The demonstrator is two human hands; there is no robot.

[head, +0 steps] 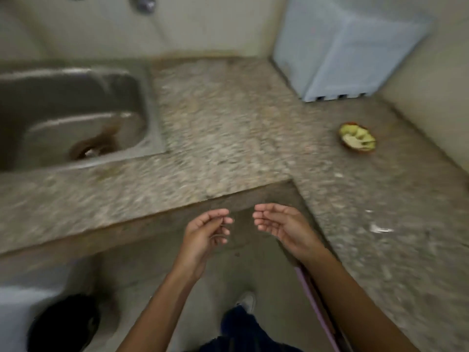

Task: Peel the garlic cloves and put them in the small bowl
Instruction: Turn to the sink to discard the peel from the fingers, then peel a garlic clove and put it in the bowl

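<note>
While the whole view is smearing with motion blur, these lines are listing what is showing.

Left hand: the left hand (206,231) is hovering in front of the counter edge, palm turned inward, fingers loosely curled and holding nothing.
Right hand: the right hand (280,223) is hovering just beside the left one, palm up and cupped, fingers relaxed and holding nothing.
Gap: the two sets of fingertips are pointing toward each other, near but not touching.
Counter: the speckled stone counter (223,128) is forming an L around the person, running along the far side and down the right.
Bowl: a small bowl (357,138) is sitting on the right arm of the counter, near the wall and well apart from both hands, holding pale yellowish pieces too blurred to name.
Scraps: a few white scraps (379,228) are lying on the counter to the right of the right hand.
Sink: a metal sink (76,110) is sitting in the counter at far left, with a brown patch around its drain.
Box: a pale blue box (347,47) is standing in the far right corner against the wall.
Floor: a shoe (247,302) and a dark trouser leg are showing below the hands.
</note>
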